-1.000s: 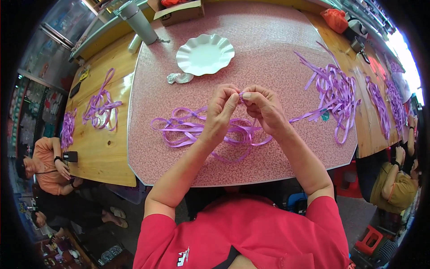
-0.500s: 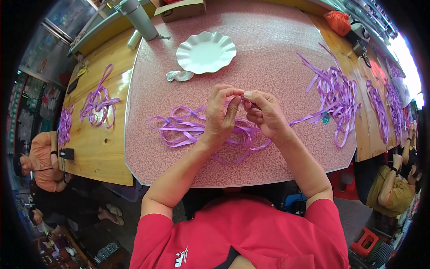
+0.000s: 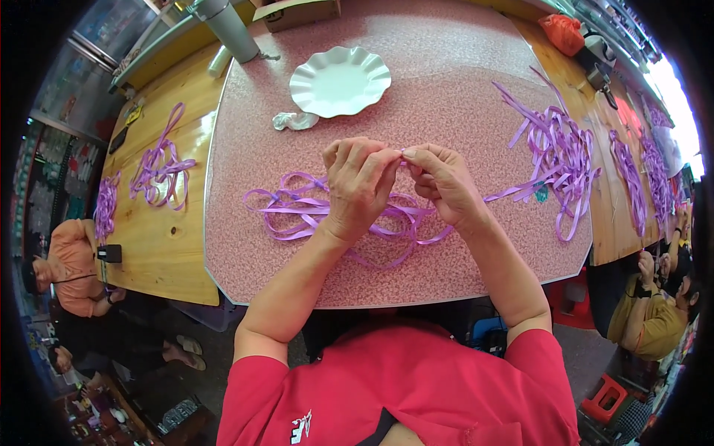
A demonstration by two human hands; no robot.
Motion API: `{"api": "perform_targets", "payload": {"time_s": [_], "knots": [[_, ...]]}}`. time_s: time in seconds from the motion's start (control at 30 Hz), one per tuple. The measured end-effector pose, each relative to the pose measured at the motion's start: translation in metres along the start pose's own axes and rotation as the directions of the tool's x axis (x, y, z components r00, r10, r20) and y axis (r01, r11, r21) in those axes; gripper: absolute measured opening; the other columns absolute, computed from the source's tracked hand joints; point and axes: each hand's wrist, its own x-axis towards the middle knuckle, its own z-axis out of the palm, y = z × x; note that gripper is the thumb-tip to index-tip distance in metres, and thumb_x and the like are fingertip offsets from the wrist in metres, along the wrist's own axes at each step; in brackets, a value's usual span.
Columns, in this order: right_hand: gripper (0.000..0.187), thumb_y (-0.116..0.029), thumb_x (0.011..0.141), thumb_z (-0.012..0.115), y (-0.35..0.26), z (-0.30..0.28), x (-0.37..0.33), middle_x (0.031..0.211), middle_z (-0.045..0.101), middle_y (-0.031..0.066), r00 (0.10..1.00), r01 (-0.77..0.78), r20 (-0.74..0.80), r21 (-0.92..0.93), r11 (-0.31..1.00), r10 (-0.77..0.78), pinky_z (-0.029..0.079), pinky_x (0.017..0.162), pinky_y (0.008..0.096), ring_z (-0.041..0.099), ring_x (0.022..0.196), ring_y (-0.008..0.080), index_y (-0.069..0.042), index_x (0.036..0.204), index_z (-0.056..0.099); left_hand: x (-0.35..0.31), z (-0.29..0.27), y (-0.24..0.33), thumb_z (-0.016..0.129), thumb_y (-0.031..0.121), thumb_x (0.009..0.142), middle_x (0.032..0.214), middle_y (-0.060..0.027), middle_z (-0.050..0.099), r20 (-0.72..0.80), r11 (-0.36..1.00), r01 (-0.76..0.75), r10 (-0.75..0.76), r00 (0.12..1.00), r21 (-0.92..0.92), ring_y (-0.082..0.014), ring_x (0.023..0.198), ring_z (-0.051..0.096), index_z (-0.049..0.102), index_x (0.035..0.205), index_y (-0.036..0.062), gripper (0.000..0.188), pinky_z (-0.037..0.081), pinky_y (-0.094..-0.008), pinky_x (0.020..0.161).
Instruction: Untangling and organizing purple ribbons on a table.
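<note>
Two pinches: left hand (image 3: 361, 177) and right hand (image 3: 446, 182), fingertips close together, gripping purple ribbon (image 3: 402, 155) | loose ribbon loops (image 3: 297, 209) beneath, on pink speckled tabletop (image 3: 439, 97) | scalloped white plate (image 3: 340, 82) beyond | tangled ribbon heap (image 3: 554, 145) at right

Left hand (image 3: 358, 180) and right hand (image 3: 450, 183) meet at the fingertips

The left shows its back, knuckles bent, fingers angled toward the right. The right pinches, thumb uppermost, other fingers curled below. From the wrists, the left forearm (image 3: 291, 282) and right forearm (image 3: 507, 260) spread downward and outward.
</note>
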Motion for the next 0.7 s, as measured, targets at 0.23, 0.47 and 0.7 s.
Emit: {"api": "perform_targets", "payload": {"time_s": [0.23,0.47,0.7], "knots": [[0.014,-0.017,0.092,0.068,-0.0029,0.0043,-0.0012,0.076,0.058,-0.0045,0.978,0.191,-0.006,-0.398,0.897,-0.211,0.032,0.049,0.0174,0.044,0.058,0.0013,-0.004,0.098,0.069,-0.0047,0.0006,0.0007,0.070,0.008,0.082,0.091,-0.0056,0.060,0.057,0.971,0.189,-0.182,0.982,-0.144,-0.0246,0.089,0.058,0.059,0.093,0.0099,0.016,0.037,-0.0387,0.084],[0.017,-0.013,0.091,0.070,0.0000,-0.0015,0.0002,0.083,0.062,-0.0050,0.941,0.313,0.090,-0.601,0.736,-0.326,0.036,0.056,0.0165,0.048,0.068,-0.0002,-0.002,0.103,0.069,-0.0076,0.0014,-0.0007,0.068,0.010,0.087,0.089,-0.0078,0.059,0.154,0.868,0.356,-0.322,0.934,-0.347,-0.0255,0.086,0.058,0.058,0.091,0.0069,0.011,0.039,-0.0375,0.082],[0.015,-0.015,0.089,0.074,0.0013,-0.0018,-0.0037,0.077,0.061,-0.0061,0.933,0.252,0.019,-0.745,0.617,-0.359,0.037,0.057,0.0189,0.047,0.067,0.0013,-0.004,0.098,0.073,-0.0096,0.0026,-0.0015,0.066,0.013,0.089,0.089,-0.0081,0.058,0.127,0.924,0.285,-0.261,0.957,-0.254,-0.0261,0.086,0.057,0.057,0.092,0.0070,0.011,0.038,-0.0389,0.082]]}}
